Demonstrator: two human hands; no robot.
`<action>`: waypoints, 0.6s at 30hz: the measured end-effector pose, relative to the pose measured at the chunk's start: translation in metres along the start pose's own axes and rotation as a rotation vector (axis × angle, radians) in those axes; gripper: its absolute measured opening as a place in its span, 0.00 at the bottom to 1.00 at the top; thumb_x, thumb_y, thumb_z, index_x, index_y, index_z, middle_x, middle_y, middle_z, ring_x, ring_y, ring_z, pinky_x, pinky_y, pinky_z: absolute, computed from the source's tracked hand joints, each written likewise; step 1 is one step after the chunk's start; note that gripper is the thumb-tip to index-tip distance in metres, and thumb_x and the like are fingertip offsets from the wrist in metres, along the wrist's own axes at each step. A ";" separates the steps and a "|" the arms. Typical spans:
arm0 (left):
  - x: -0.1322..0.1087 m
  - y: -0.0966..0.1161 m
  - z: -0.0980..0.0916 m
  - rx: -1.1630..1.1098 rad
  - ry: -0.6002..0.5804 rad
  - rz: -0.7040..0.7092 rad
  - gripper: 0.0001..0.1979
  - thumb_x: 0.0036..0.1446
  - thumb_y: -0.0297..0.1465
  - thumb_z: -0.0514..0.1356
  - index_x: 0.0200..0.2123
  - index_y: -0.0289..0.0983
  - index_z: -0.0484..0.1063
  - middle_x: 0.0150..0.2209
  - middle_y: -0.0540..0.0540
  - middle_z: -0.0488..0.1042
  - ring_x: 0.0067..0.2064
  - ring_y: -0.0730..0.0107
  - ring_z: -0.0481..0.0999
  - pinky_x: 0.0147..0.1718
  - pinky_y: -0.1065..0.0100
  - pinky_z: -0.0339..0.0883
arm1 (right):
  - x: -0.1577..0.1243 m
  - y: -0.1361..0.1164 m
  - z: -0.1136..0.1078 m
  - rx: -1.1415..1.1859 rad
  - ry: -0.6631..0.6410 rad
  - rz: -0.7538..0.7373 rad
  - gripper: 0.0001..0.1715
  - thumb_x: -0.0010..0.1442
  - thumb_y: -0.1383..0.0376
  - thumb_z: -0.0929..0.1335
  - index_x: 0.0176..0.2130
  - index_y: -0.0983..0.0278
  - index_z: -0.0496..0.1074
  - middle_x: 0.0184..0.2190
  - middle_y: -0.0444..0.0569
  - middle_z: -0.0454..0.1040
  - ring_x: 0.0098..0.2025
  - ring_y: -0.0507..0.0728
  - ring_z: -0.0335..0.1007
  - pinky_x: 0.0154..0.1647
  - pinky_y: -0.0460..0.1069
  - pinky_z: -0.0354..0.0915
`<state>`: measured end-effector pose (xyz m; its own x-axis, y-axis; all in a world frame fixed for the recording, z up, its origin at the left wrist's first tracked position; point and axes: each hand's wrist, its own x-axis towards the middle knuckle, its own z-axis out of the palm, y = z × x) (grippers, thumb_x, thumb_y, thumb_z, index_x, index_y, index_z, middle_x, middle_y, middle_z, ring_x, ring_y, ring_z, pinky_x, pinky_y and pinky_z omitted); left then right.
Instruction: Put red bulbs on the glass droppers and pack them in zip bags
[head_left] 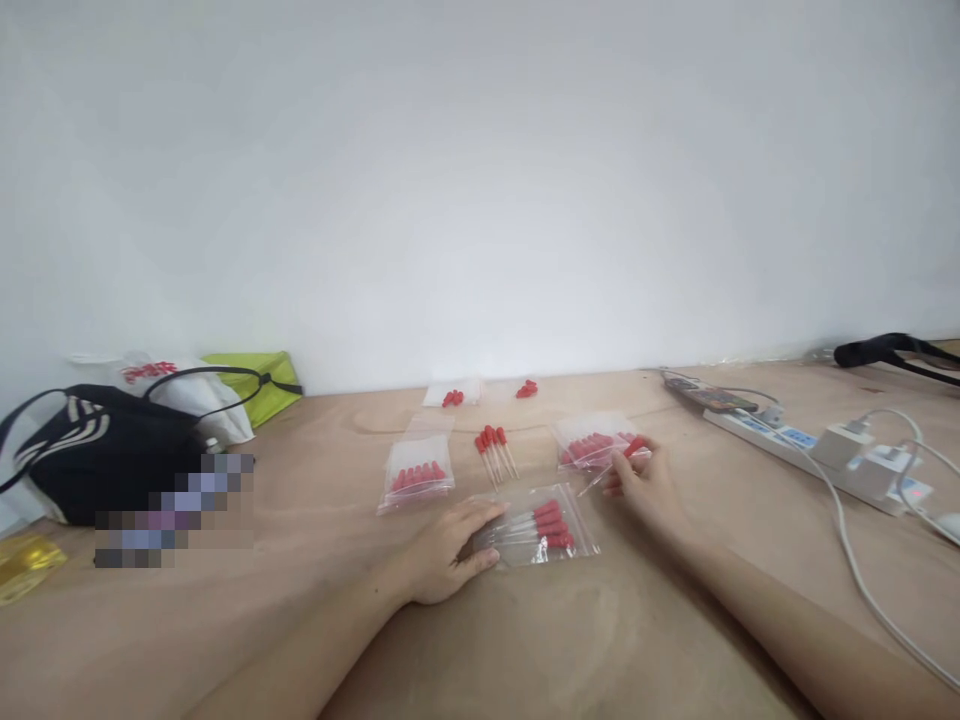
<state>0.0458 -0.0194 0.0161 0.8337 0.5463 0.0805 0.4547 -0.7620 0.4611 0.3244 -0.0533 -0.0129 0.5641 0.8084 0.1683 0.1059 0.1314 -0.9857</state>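
A clear zip bag point(512, 553) lies flat in front of me, with several red-bulbed droppers point(551, 522) side by side inside it. My left hand point(454, 550) rests at the bag's left end, thumb and fingers spread apart on its edges. Just off the bag's right side, my right hand point(645, 485) pinches another dropper point(634, 447) near its red bulb, its thin clear tube pointing down and left. Behind the bag, several loose droppers point(491, 440) lie fanned out on the table. Under and beyond my right hand is a second zip bag point(592, 425) of red bulbs.
Another zip bag point(420, 452) with red bulbs lies at left. Small red bulbs point(527, 389) sit farther back near a white bag point(450, 385). A power strip point(802, 455) with chargers, a phone point(709, 394) and cables occupies the right; a black bag point(112, 450) stands left.
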 end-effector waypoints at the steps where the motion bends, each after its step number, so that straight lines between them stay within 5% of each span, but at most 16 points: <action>1: -0.001 0.000 0.000 -0.002 -0.006 -0.010 0.24 0.57 0.36 0.51 0.57 0.43 0.52 0.57 0.47 0.57 0.58 0.61 0.55 0.54 0.57 0.50 | -0.001 0.000 0.002 0.008 -0.016 -0.001 0.34 0.48 0.57 0.65 0.49 0.63 0.45 0.17 0.38 0.65 0.19 0.55 0.67 0.20 0.50 0.66; 8: -0.002 0.001 -0.001 -0.008 -0.007 -0.008 0.24 0.57 0.35 0.51 0.57 0.43 0.52 0.57 0.46 0.56 0.57 0.61 0.56 0.54 0.59 0.52 | -0.006 0.003 0.013 0.172 -0.037 0.030 0.22 0.50 0.58 0.64 0.39 0.57 0.47 0.19 0.39 0.66 0.19 0.57 0.68 0.22 0.54 0.67; 18: 0.000 0.002 0.000 -0.029 0.010 -0.013 0.24 0.56 0.35 0.52 0.56 0.42 0.53 0.57 0.47 0.57 0.56 0.62 0.57 0.54 0.59 0.52 | -0.020 -0.005 0.023 0.326 -0.166 0.186 0.21 0.47 0.59 0.68 0.32 0.58 0.50 0.19 0.37 0.69 0.23 0.53 0.70 0.27 0.50 0.69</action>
<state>0.0462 -0.0208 0.0170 0.8244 0.5600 0.0830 0.4565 -0.7443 0.4874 0.2936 -0.0565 -0.0116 0.4063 0.9137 0.0095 -0.2654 0.1280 -0.9556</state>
